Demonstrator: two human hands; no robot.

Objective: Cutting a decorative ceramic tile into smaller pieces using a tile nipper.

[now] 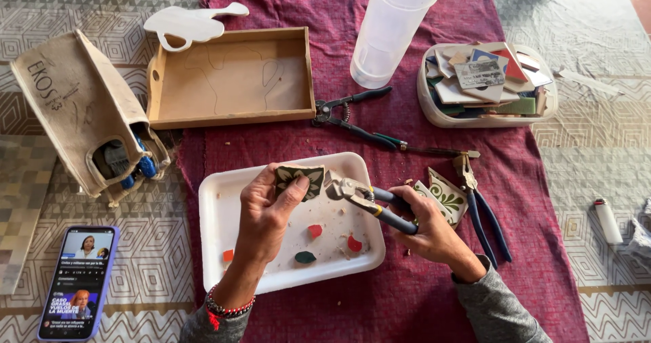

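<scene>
Tile piece (299, 178), dark green with a pale pattern, pinched between thumb and fingers of the left hand (268, 214), held above the far edge of the white foam tray (224, 248). Right hand (427, 227) clenched round the blue handles of the tile nippers (363, 197), metal head just beside the right edge of the tile piece, touching or nearly so; contact not clear. Small shards (315, 231) in red, orange and green lying on the tray floor amid crumbs. Red and dark bead bracelets (227, 309) on the left wrist, grey sleeve (495, 309) on the right.

Right of the tray, on the maroon cloth (407, 295): broken tile with green leaf pattern (444, 197), and second pliers with blue handles (481, 207). Farther off, third cutter with dark handles (352, 112) lying across the cloth. Far right, white tub (434, 109) heaped with tile pieces in many colours. Far centre, clear plastic cup (390, 31), tilted. Far left, shallow wooden tray (230, 78) with a pencilled outline inside, white cut-out shape (193, 23) beyond it. Left, cream canvas pouch (74, 105) on its side, dark lettering on the cloth, blue-handled tools poking from the mouth. Near left, phone in a purple case (78, 282), screen lit. Right edge, white lighter (607, 219) on the patterned tablecloth (590, 132).
</scene>
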